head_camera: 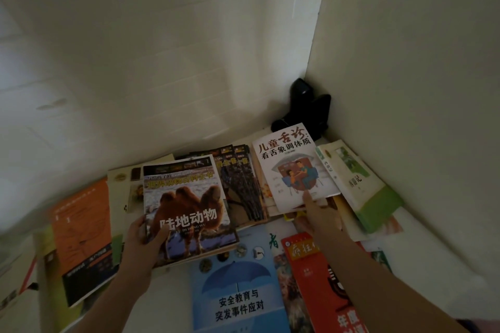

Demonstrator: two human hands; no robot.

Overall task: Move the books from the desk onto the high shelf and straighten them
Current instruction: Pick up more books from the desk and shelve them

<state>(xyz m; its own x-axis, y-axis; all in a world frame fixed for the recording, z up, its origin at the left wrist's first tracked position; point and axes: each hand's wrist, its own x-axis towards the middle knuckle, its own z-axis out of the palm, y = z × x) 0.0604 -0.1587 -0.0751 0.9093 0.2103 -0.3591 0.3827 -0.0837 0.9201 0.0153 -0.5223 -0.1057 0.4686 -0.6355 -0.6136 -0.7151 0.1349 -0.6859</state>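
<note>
Behind scattered books (238,292), black object (305,108) fills shelf corner.

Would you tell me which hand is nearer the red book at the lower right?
Right. The right hand sits just above the red book; the left hand grips the camel book, farther left.

Pretty cramped: walled in behind (162,48) and on the right (405,89), black object (305,108) jammed in the corner, books (238,292) overlapping across nearly the whole surface. Open air only above.
</note>
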